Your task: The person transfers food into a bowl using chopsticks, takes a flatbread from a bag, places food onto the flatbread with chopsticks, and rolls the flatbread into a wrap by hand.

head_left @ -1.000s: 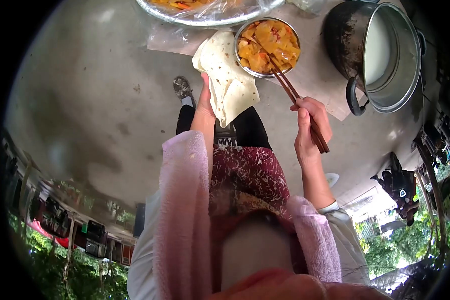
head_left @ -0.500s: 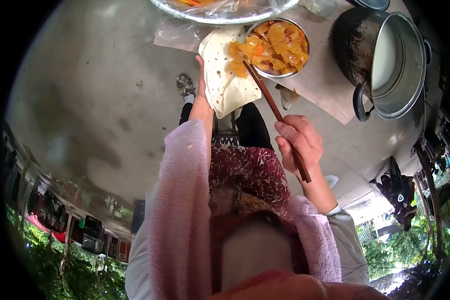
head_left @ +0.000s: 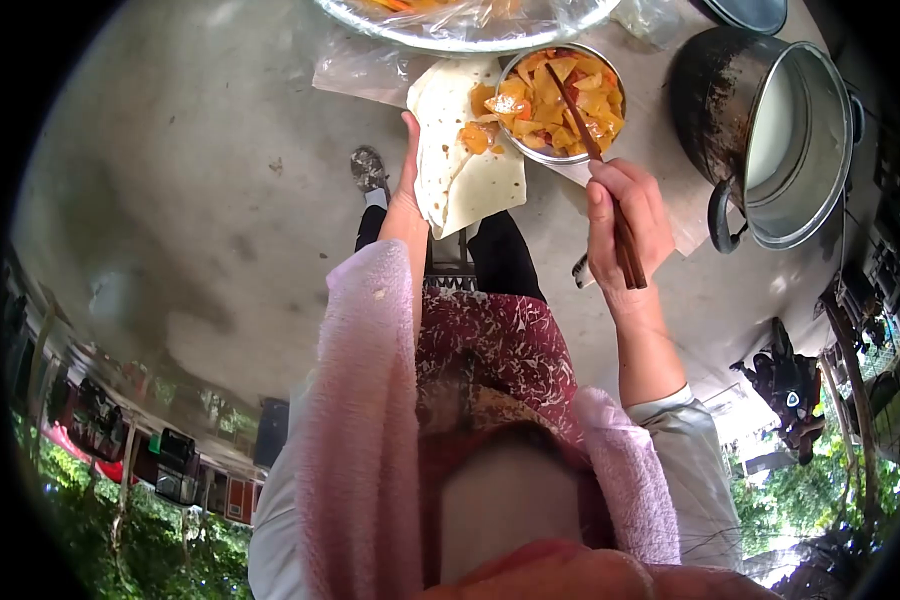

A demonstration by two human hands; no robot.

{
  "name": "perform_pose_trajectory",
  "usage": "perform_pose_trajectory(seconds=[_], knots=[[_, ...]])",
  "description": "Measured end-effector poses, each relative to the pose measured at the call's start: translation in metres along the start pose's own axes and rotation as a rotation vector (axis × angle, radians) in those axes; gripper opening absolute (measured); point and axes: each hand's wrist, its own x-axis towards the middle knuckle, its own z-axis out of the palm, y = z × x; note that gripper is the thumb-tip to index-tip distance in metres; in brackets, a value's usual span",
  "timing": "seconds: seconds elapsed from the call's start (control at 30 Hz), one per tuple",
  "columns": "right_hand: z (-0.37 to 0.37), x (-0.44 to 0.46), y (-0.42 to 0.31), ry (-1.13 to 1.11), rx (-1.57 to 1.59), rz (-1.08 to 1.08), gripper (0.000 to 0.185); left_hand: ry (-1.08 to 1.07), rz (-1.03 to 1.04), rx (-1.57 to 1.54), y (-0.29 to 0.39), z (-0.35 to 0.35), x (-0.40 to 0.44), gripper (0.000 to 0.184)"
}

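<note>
My left hand (head_left: 407, 185) holds a pale, brown-flecked flatbread (head_left: 450, 165) from its left side; most fingers are hidden beneath it. Some orange-yellow sliced food (head_left: 478, 137) lies on the bread's right part. Touching or nearly touching the bread is a round metal bowl (head_left: 616, 136), full of the same sliced food (head_left: 560, 100). My right hand (head_left: 630, 220) is closed around brown chopsticks (head_left: 580, 120), whose tips reach over the food in the bowl.
A dark pot (head_left: 710, 110) with pale liquid stands tilted at the right. Behind the bowl is a large plastic-covered metal tray (head_left: 470, 42). Round dark lids (head_left: 755, 12) lie at the top right. An animal's paw or muzzle (head_left: 582, 270) seems to show beside my right wrist.
Food from the bowl has come onto the flatbread. The chopsticks went left to the bread, then back right over the bowl. The flatbread stays in my left hand.
</note>
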Motion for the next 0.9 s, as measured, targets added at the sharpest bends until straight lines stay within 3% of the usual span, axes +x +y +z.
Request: perform_pose_trajectory(seconds=[0.57,0.7,0.73,0.9], knots=[[-0.021,-0.035,-0.031,-0.146,0.235,-0.173,0.020,-0.003,-0.037,-0.069,-0.002,-0.007,0.003,0.107],[-0.035,-0.039,-0.029,-0.069,0.272,-0.070,0.027,-0.005,-0.063,-0.066,-0.001,-0.005,0.001,0.105],[-0.034,-0.036,-0.020,-0.005,0.211,-0.085,0.018,-0.010,-0.065,-0.074,-0.001,-0.006,0.001,0.105],[-0.015,-0.009,0.001,-0.032,0.116,0.137,0.014,-0.021,-0.065,-0.105,-0.005,-0.018,0.007,0.103]])
